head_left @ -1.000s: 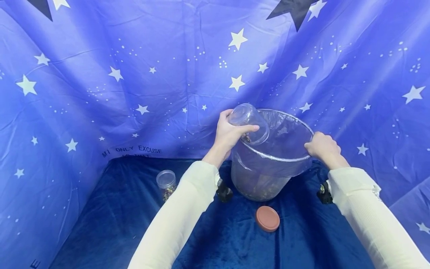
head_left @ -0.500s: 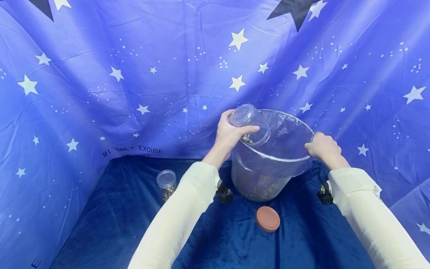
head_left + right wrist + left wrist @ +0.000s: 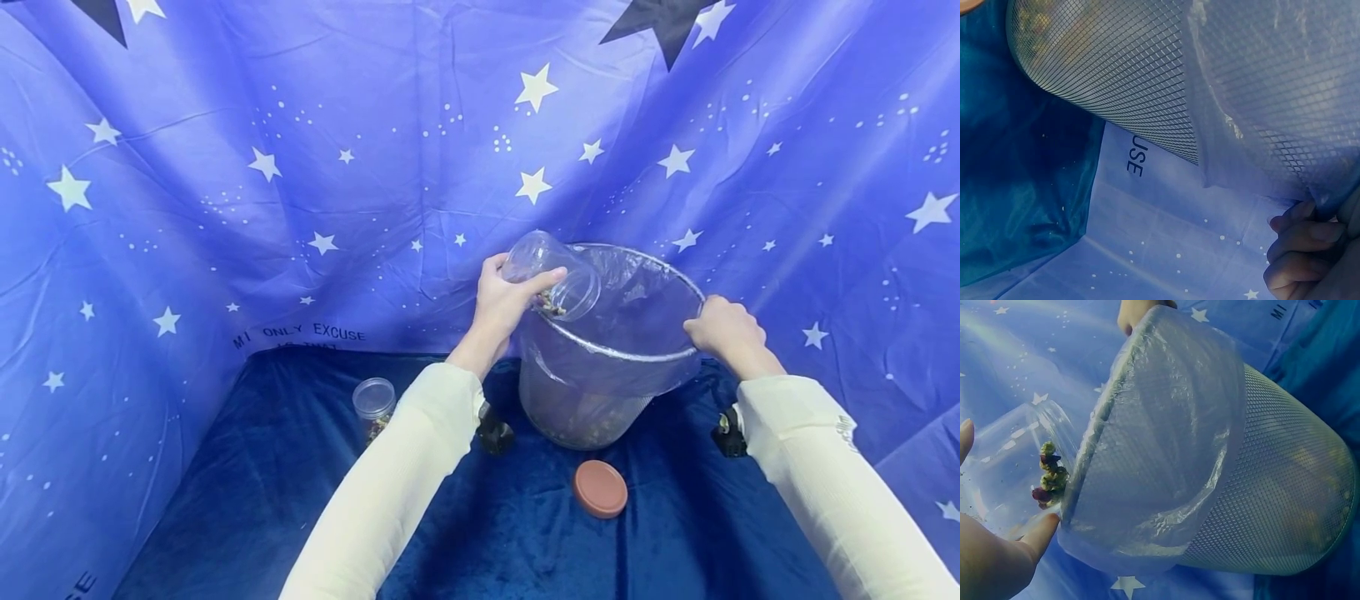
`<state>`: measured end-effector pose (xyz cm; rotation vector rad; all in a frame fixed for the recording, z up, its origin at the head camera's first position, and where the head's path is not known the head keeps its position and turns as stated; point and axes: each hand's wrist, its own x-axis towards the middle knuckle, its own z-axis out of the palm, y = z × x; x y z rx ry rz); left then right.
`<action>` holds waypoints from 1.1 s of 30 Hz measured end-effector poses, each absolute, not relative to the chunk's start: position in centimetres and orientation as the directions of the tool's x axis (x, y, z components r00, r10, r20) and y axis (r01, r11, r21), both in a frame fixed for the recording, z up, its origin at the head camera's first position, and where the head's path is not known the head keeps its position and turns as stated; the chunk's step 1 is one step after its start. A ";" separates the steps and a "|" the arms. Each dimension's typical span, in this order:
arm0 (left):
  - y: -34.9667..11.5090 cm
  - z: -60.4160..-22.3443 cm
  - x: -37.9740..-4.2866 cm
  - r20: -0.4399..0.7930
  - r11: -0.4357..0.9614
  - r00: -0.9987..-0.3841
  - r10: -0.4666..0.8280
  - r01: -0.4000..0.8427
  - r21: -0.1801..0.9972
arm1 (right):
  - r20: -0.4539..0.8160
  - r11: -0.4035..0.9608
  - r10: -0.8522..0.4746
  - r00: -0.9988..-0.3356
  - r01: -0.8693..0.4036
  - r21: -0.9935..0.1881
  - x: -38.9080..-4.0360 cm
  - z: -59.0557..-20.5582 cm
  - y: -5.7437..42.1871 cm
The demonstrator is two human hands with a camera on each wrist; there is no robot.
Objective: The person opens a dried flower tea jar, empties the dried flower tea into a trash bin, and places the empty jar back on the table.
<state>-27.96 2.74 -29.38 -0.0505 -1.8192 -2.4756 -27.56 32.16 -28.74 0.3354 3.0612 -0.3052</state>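
Observation:
My left hand (image 3: 501,302) grips a clear plastic jar (image 3: 534,257), tipped with its mouth over the near-left rim of a mesh waste bin (image 3: 577,408). Dried bits (image 3: 1051,476), yellow-green and dark red, lie near the jar's mouth in the left wrist view. A clear plastic liner (image 3: 1166,444) is folded over the bin's rim. My right hand (image 3: 726,329) grips that rim on the right side, its curled fingers (image 3: 1300,250) showing in the right wrist view. Through the mesh, yellowish contents show at the bottom of the bin, blurred.
A second clear jar (image 3: 374,400) with dried bits inside stands on the left, partly behind my left sleeve. In front of the bin lies a round reddish-brown lid (image 3: 600,489). Dark blue cloth (image 3: 247,500) covers the table, and a starry blue curtain (image 3: 420,167) hangs behind.
The bits in the jar have shifted about near its mouth. My left hand and the jar have moved slightly left and up. The right hand keeps its grip on the bin's rim.

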 end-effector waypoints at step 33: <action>4.8 -28.4 -27.8 0.279 0.280 -0.949 0.145 0.310 0.909 | -0.063 0.958 0.215 -0.975 0.223 -0.183 -27.7 -28.9 32.3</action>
